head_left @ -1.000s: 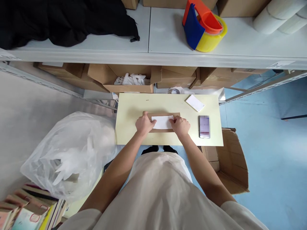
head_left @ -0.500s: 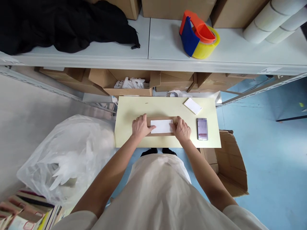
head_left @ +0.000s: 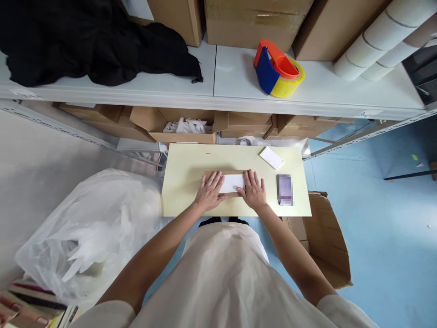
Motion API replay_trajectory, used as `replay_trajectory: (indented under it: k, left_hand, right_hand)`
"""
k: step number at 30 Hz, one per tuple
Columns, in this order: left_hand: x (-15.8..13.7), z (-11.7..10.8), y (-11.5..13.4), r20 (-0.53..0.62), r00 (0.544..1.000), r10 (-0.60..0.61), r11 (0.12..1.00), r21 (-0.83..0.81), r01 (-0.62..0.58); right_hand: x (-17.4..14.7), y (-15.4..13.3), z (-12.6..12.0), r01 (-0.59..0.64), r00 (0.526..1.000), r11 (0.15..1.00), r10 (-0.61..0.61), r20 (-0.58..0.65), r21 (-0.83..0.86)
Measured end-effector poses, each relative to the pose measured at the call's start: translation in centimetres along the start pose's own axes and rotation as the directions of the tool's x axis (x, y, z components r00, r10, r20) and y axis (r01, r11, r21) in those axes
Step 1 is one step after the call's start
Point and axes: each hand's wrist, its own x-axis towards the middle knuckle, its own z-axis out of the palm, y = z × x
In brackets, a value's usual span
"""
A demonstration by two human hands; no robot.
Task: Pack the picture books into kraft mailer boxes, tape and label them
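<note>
A slim brown cardboard box (head_left: pixel 235 195) lies lengthwise on the small pale-yellow table (head_left: pixel 184 200). On its top is a white label (head_left: pixel 232 183), partly covered at both ends by my hands. My left hand (head_left: pixel 210 190) lies flat over the box's left part, fingers stretched out. Over the right end rests my right hand (head_left: pixel 253 190), its fingers spread and its thumb across the label. To the right are a phone (head_left: pixel 284 189) with a blurred screen and, farther back, a white rectangular stack or pad (head_left: pixel 271 157).
Behind the table stands a grey shelf (head_left: pixel 164 93) holding a tape dispenser (head_left: pixel 278 70), black cloth (head_left: pixel 102 50) and white rolls (head_left: pixel 378 38). An open box (head_left: pixel 184 136) with white items sits underneath. A plastic bag (head_left: pixel 92 228) is at left, an open carton (head_left: pixel 327 237) at right.
Both hands have gone from gripping the box's ends to lying flat on top, the left one shifting inward over the label. The view has tilted slightly upward.
</note>
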Motion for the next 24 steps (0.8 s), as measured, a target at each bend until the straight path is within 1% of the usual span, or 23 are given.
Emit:
replay_trajectory:
  k: [1,3,5,8,10,11,12,14,17,20,22,24]
  left_hand:
    - [-0.2,-0.2,-0.3,0.001,1.0,-0.018,1.0,0.008,0.018]
    - [-0.5,-0.5,-0.5,0.008,1.0,-0.023,1.0,0.019,0.023]
    - [-0.8,-0.4,-0.2,0.026,1.0,0.007,1.0,0.021,-0.008]
    - [-1.3,0.1,0.7,0.053,0.995,0.082,0.997,0.008,-0.082]
    - [-1.7,0.5,1.1,0.057,0.989,0.133,0.991,-0.007,-0.133]
    - [-1.9,0.5,1.2,0.056,0.987,0.15,0.989,-0.013,-0.15]
    - [-2.0,0.5,1.1,0.054,0.986,0.156,0.988,-0.017,-0.155]
    - [-2.3,0.3,0.6,0.049,0.991,0.128,0.992,-0.014,-0.128]
    - [-2.4,-0.3,-0.5,0.048,0.998,0.037,0.999,-0.004,-0.037]
    - [-2.5,-0.5,-1.4,0.049,0.996,-0.068,0.997,-0.03,0.069]
    - [-2.6,-0.1,-1.8,0.048,0.988,-0.146,0.983,-0.101,0.15]
    - [-2.8,0.6,-2.3,0.049,0.977,-0.208,0.949,-0.234,0.213]
  right_hand:
    - [-0.1,0.7,-0.3,-0.03,1.0,0.999,0.03,-0.01,-0.016]
    - [-0.5,1.1,-0.7,-0.024,0.999,0.999,0.023,-0.037,-0.031]
    - [-1.3,0.3,-0.7,0.058,0.997,0.998,-0.059,-0.049,-0.021]
    - [-2.8,-2.3,0.4,0.228,0.974,0.974,-0.228,-0.018,0.016]
    - [-3.6,-3.6,1.3,0.282,0.959,0.959,-0.282,0.005,0.03]
    - [-3.8,-3.8,1.7,0.285,0.958,0.958,-0.285,0.007,0.031]
    - [-3.9,-3.9,1.9,0.275,0.961,0.961,-0.275,0.003,0.031]
    - [-3.8,-3.2,2.1,0.235,0.972,0.971,-0.235,-0.015,0.034]
    - [-3.3,-1.5,1.8,0.131,0.991,0.99,-0.129,-0.039,0.058]
    - [-3.0,-0.2,1.8,0.038,0.998,0.99,-0.032,-0.052,0.135]
    - [-3.0,0.1,2.1,0.027,0.998,0.973,-0.011,-0.068,0.227]
    - [-3.0,0.2,2.4,0.016,0.996,0.935,0.017,-0.089,0.355]
